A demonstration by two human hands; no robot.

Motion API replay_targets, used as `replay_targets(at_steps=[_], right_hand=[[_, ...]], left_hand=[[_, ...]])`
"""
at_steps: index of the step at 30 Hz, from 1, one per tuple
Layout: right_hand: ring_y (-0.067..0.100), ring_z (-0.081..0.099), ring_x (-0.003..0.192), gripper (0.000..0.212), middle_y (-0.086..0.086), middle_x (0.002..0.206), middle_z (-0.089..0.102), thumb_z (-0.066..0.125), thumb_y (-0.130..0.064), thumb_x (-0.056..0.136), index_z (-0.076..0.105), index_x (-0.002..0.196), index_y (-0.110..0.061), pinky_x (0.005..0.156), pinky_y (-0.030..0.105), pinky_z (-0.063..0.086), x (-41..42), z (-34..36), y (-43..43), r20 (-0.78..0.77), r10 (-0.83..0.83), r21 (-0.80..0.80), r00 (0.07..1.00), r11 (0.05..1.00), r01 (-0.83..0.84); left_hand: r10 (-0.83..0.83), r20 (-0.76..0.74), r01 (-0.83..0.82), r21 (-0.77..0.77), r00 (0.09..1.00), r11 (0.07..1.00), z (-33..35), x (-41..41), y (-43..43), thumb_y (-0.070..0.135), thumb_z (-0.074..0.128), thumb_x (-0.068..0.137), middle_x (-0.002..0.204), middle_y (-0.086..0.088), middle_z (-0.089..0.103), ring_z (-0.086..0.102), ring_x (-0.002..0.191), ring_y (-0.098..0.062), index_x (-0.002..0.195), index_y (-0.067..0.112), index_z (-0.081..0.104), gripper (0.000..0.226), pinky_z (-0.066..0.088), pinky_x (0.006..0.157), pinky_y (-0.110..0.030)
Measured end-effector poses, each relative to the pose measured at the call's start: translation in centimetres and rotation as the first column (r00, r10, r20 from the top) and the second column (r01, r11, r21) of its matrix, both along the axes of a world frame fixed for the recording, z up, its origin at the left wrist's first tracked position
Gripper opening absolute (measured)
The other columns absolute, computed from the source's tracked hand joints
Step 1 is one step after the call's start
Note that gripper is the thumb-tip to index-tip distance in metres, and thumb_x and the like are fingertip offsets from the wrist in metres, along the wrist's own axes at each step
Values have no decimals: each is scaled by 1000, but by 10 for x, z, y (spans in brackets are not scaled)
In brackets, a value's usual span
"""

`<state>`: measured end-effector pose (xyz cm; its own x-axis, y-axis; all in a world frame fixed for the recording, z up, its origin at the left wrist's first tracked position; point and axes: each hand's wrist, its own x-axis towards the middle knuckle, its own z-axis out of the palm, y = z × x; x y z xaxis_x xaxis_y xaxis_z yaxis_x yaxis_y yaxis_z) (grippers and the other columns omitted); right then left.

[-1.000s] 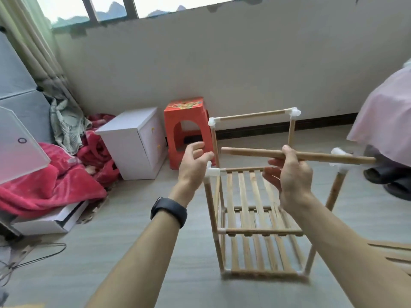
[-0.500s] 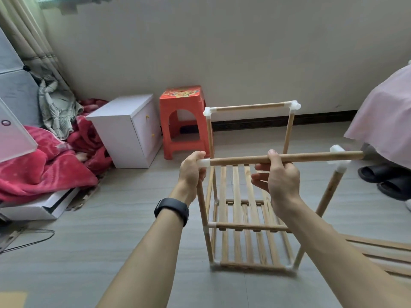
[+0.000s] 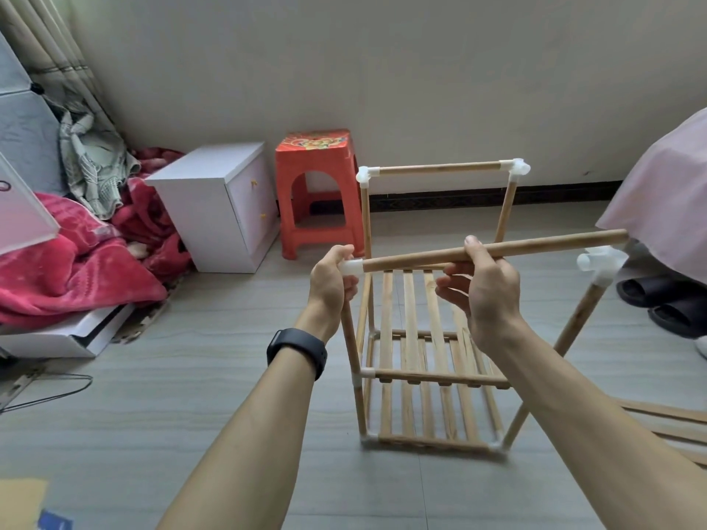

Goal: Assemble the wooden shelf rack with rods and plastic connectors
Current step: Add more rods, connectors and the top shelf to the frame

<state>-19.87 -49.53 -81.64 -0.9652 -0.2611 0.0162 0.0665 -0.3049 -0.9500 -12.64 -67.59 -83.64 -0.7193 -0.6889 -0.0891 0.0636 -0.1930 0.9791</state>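
Since half a second ago the loose wooden rod (image 3: 543,246) has tipped: its right end, then level with the front-right connector (image 3: 598,263), now rides above it and apart from it, close to the pink cloth (image 3: 665,193) at the right edge. The rod's left end sits in the white front-left connector (image 3: 351,267).

The left hand (image 3: 331,279) has its grip closed round that connector and the top of the upright below it, thumb curled against the white plastic. The right hand (image 3: 486,288) holds the rod near its middle in a pinching grip, thumb on top and index finger beneath; the other fingers (loosely curled) hang under the rod and touch nothing that I can see. A black wristband (image 3: 298,348) circles the left wrist.

Directly below both grips stands the wooden shelf rack (image 3: 421,376) on the grey floor (image 3: 191,415), with two slatted tiers. Beyond the grips, the back top rod (image 3: 440,169) runs between two white corner connectors.

Left of the left grip and farther off stand a red plastic stool (image 3: 315,185) and a white cabinet (image 3: 214,208), with a red blanket (image 3: 76,269) heaped beside it. Right of the right grip lie black slippers (image 3: 665,304), and nearer, loose wooden slats (image 3: 673,418) on the floor.
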Motion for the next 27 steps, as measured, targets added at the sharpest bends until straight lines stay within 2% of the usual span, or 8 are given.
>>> replay_targets(at_steps=[5,9,13,18,21,24,26,27], right_hand=[[20,68,63,30,1,67,67,57,-33,102,65,83,-12,61,32,58,0,1,-4,-32,41,0,999,999,-41],[18,68,64,31,2,68,67,55,-32,104,65,85,-10,63,32,57,5,-4,-11,48,110,6,993,994,-110],[17,68,61,31,4,67,68,56,-32,104,66,87,-7,60,29,57,17,-8,-22,112,93,-42,989,995,-89],[19,70,62,33,4,65,69,56,-31,104,67,86,-6,62,29,59,29,-6,-34,95,91,-54,991,995,-87],[23,73,70,34,8,75,73,55,-32,104,69,90,-5,67,32,60,28,-6,-29,79,171,-20,982,985,-170],[26,73,73,41,15,88,76,50,-36,106,70,98,-2,66,32,60,22,-8,-18,97,242,42,965,968,-247],[27,75,74,44,14,91,77,49,-41,105,70,101,-2,65,32,60,17,-8,-8,115,231,90,966,966,-242],[26,76,74,44,11,91,78,50,-44,104,69,102,-4,65,31,60,14,-9,-2,109,212,143,971,964,-226]], left_hand=[[-19,-11,19,14,1000,1000,1,0,-1,31,50,97,46,11,39,35,39,-5,81,15,52,23,32,42,-18],[-19,-16,19,6,1000,1000,0,-1,-1,31,49,97,49,10,39,34,40,-5,74,18,48,26,32,42,-18],[15,-21,-14,10,1000,1000,-1,1,-6,30,50,96,48,11,39,34,40,-5,73,18,50,26,31,41,-18],[30,-54,-29,17,998,999,-6,7,-14,36,52,93,49,9,34,30,42,-8,72,19,49,28,28,43,-20],[57,-30,-57,-1,998,998,-6,8,-18,38,53,94,49,8,35,31,43,-9,69,21,47,31,29,45,-22],[96,41,-92,-89,994,992,-2,7,-13,42,53,97,61,5,48,45,51,-11,82,17,52,29,38,54,-26],[184,123,-145,-275,975,950,1,4,-6,46,53,98,84,3,58,58,74,-15,97,19,53,27,42,64,-29],[256,131,-183,-407,958,895,3,3,-2,46,53,97,96,3,58,60,88,-17,102,21,52,25,45,70,-31]])
